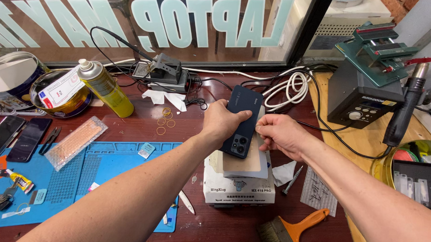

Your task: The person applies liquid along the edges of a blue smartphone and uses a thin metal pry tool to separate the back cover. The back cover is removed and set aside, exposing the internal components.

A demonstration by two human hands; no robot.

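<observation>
— Gripping the dark blue smartphone [242, 121] from the side, the left hand [220, 123] has its fingers wrapped round the body, the back with the camera cluster facing up. Where does it sit?

— It stands tilted above the white heating-plate box [239, 189] at the middle of the tabletop [220, 223], its lower end over the tan pad on top.

— And the right hand [280, 134]?

— Its fingers are pinched narrow on a thin pale piece at the phone's right edge; I cannot tell what it is.

— What lies around?

— A blue work mat [102, 169] to the left, a yellow spray can [105, 88] behind it, two dark phones [16, 139] at the far left, a small screwdriver [293, 180] beside the box, an orange-handled brush [293, 231] in front, and a hot-air station [359, 98] to the right.
</observation>
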